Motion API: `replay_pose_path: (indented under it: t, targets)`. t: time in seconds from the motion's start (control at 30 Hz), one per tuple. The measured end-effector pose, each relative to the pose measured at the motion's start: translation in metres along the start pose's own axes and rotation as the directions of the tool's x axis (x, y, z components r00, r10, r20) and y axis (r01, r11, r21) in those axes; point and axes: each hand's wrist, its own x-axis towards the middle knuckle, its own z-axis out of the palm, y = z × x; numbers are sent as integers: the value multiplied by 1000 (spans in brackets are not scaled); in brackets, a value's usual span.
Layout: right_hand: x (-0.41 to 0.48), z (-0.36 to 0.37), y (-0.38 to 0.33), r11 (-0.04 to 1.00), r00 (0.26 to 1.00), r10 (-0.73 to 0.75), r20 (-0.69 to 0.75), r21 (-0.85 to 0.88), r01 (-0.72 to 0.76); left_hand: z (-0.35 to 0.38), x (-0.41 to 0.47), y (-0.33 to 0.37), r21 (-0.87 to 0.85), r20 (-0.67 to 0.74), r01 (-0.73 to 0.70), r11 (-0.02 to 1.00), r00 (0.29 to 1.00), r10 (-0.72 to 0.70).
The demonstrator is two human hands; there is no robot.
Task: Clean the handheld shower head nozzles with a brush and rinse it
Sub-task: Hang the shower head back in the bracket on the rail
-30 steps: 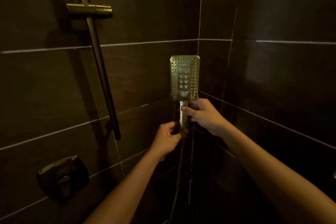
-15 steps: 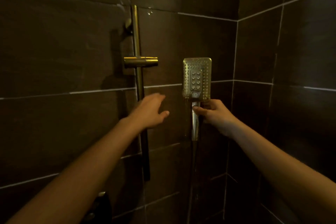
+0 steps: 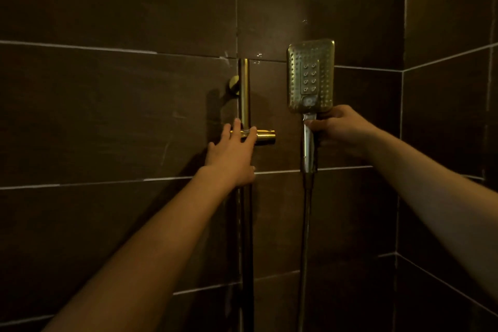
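Note:
The square, brass-coloured handheld shower head (image 3: pixel 310 75) stands upright with its nozzle face toward me, right of centre. My right hand (image 3: pixel 340 129) grips its handle just under the head. Its hose (image 3: pixel 305 237) hangs straight down from the handle. My left hand (image 3: pixel 232 152) reaches up with fingers spread and its fingertips rest on the brass holder bracket (image 3: pixel 265 137) of the slide rail (image 3: pixel 244 94). It holds nothing. No brush is in view.
Dark brown tiled walls with pale grout lines surround me. The wall corner (image 3: pixel 403 121) runs vertically just right of the shower head. The rail continues down behind my left wrist.
My left hand let go of the handle's lower end and rose left to the holder bracket. My right hand lifted the shower head higher. My view tilted upward.

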Motion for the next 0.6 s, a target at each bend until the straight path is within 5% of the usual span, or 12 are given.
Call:
replay_pose_path:
  t: [0.6]
  targets:
    - [104,27,-56,957,974,-205,94,228,179,2,6,-5,108,13,-40,993,999,39]
